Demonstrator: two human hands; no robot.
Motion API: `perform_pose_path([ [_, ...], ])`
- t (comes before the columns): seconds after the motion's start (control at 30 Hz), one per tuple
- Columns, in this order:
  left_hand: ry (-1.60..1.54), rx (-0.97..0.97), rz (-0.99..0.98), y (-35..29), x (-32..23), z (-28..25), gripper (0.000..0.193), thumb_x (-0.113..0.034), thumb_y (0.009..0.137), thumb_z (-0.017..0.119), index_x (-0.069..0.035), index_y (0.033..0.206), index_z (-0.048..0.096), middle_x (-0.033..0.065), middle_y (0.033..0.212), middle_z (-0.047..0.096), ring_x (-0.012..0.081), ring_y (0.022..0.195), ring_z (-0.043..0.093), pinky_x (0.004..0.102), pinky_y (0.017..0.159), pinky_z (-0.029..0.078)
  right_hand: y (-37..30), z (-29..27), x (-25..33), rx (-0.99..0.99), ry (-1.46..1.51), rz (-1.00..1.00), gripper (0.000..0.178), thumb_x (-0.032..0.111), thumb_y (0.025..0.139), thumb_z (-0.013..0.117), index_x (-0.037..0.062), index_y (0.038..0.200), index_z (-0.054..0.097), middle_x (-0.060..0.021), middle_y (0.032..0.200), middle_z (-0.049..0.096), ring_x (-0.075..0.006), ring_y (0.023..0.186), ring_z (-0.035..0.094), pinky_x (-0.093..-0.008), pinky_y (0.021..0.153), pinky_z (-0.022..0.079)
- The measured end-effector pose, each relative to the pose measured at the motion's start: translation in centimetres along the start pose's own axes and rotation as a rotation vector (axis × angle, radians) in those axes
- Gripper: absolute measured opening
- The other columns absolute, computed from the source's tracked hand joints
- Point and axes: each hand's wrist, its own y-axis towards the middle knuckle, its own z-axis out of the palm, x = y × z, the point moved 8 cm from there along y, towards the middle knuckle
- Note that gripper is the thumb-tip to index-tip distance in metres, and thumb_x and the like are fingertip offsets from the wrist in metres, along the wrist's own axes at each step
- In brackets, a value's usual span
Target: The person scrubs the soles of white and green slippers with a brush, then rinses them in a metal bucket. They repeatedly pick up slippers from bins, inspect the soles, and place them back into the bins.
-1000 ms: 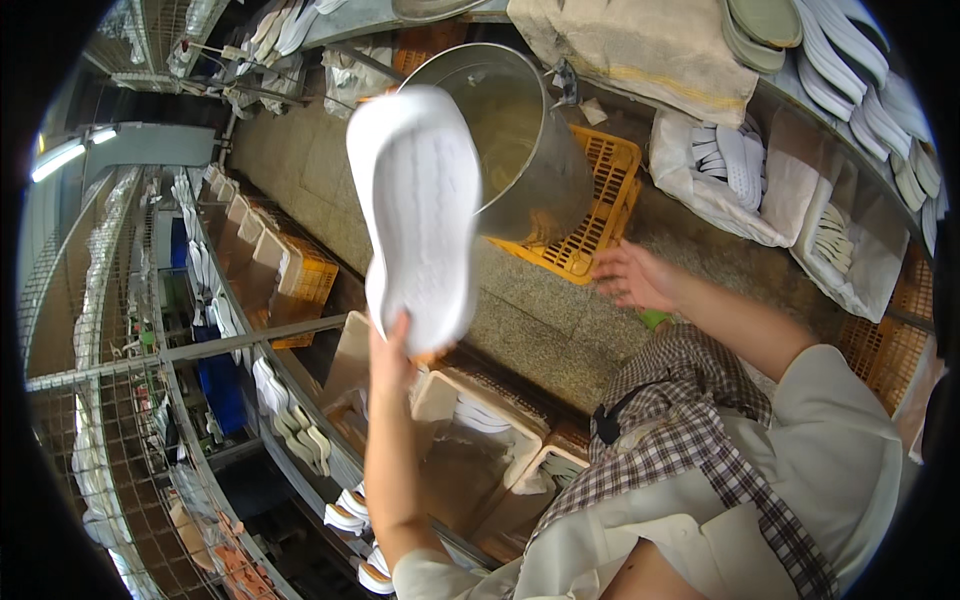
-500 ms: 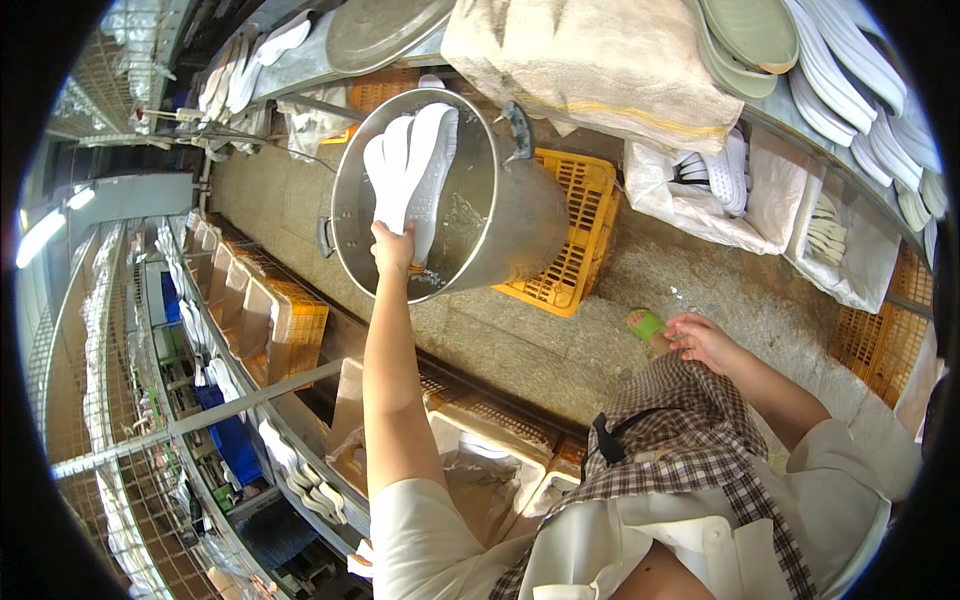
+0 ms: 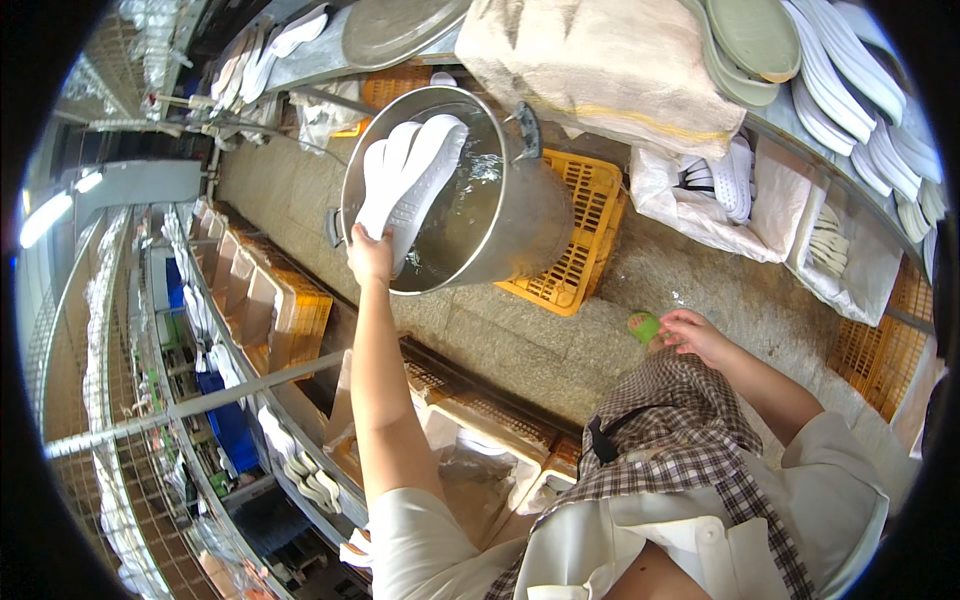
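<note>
Several white shoe soles [image 3: 412,185] are fanned out in my left hand [image 3: 370,256]. My fingers close round their near ends at the near-left rim of a big metal pot [image 3: 535,220]. The soles slant over the inside of the pot, above murky water [image 3: 455,215] with ripples and glints on it; whether their undersides touch the water I cannot tell. My right hand [image 3: 693,335] hangs beside my checked apron [image 3: 665,405], fingers loosely bent and apart, with nothing seen in it.
Under the pot is a yellow plastic crate [image 3: 575,270]. Along the far side, a bench carries a beige sack [image 3: 600,60], green lids [image 3: 750,40] and more white soles [image 3: 830,70]. White-lined containers [image 3: 700,205] stand below it. Lined crates [image 3: 285,300] and racks line the left.
My left hand has drawn the soles leftward and nearer, toward the pot's near-left rim. More of the water shows to their right. My right hand has barely moved.
</note>
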Motion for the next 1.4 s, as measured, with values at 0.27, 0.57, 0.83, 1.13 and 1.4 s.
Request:
perform_pose_path([
  [0.27, 0.178, -0.429, 0.187, -5.6, 1.1, -12.2, 0.06, -0.024, 0.073, 0.075, -0.011, 0.125, 0.047, 0.021, 0.114, 0.052, 0.0377, 0.105, 0.051, 0.045, 0.084, 0.048, 1.8, 1.0, 2.0, 0.018, -0.08, -0.01, 0.027, 0.033, 0.089, 0.058, 0.0128, 0.107, 0.056, 0.0, 0.102, 0.06, -0.0095, 0.087, 0.055, -0.0259, 0.069, 0.043],
  [0.57, -0.381, -0.273, -0.121, -8.5, 10.1, -11.1, 0.045, -0.026, 0.08, 0.07, -0.005, 0.117, 0.053, 0.0154, 0.107, 0.06, 0.0285, 0.089, 0.06, 0.0377, 0.077, 0.051, 1.4, 3.6, 3.1, 0.067, -0.221, -0.048, 0.027, 0.032, 0.09, 0.057, 0.0131, 0.109, 0.055, -0.0003, 0.101, 0.06, -0.0095, 0.085, 0.055, -0.024, 0.068, 0.043],
  [0.83, -1.576, -0.27, -0.797, -30.2, 29.6, -4.4, 0.056, -0.037, 0.091, 0.055, -0.004, 0.133, 0.039, 0.014, 0.126, 0.053, 0.0326, 0.103, 0.059, 0.0476, 0.073, 0.054, 3.3, 3.9, 0.3, 0.077, -0.331, 0.084, 0.026, 0.031, 0.091, 0.056, 0.0124, 0.109, 0.055, -0.001, 0.101, 0.06, -0.0091, 0.084, 0.055, -0.0238, 0.068, 0.043],
  [1.13, -1.01, -0.597, -1.177, -58.3, 51.8, 5.8, 0.043, -0.02, 0.085, 0.065, -0.002, 0.12, 0.05, 0.0127, 0.108, 0.06, 0.0273, 0.083, 0.064, 0.0394, 0.072, 0.053, 7.3, 7.9, -4.0, 0.068, -0.606, 0.249, 0.027, 0.032, 0.091, 0.055, 0.0117, 0.109, 0.055, 0.0003, 0.099, 0.06, -0.0089, 0.082, 0.055, -0.0255, 0.068, 0.043],
  [1.4, 0.335, 0.247, -1.25, -64.9, 65.4, 14.6, 0.042, -0.029, 0.085, 0.057, -0.015, 0.125, 0.051, 0.0199, 0.117, 0.058, 0.0397, 0.102, 0.058, 0.0488, 0.085, 0.047, 10.2, 4.8, -11.5, -0.137, -0.844, 0.418, 0.022, 0.031, 0.092, 0.055, 0.0137, 0.105, 0.056, 0.0029, 0.098, 0.061, -0.0068, 0.08, 0.056, -0.0244, 0.068, 0.042],
])
